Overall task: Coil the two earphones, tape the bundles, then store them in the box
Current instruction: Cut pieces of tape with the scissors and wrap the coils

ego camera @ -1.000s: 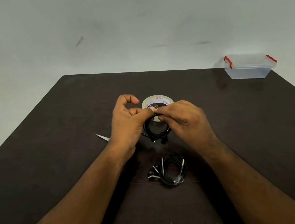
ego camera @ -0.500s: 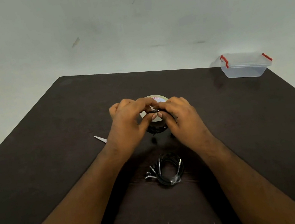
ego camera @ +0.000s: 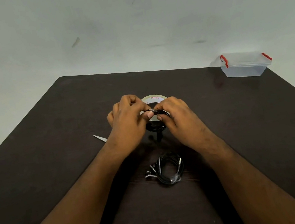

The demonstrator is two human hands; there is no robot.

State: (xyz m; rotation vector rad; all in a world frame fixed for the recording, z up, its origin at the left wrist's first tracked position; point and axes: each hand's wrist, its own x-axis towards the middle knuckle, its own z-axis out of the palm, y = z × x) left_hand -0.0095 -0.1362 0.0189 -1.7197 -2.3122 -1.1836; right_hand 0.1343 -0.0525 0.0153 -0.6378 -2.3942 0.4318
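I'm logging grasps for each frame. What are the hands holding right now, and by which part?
Both the left hand and right hand pinch the coiled black earphone at the top of its loop, above the table; the rest hangs below.

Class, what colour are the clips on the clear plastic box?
Red clips on the box, head view.

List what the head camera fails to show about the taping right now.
1. Head view: the tape strip on the black coiled earphone bundle is covered by the fingers of the left hand and right hand.
2. The scissors: only the blade tip shows; the left wrist covers the rest.
3. The clear plastic box with red latches: too small and hazy to tell what it contains.
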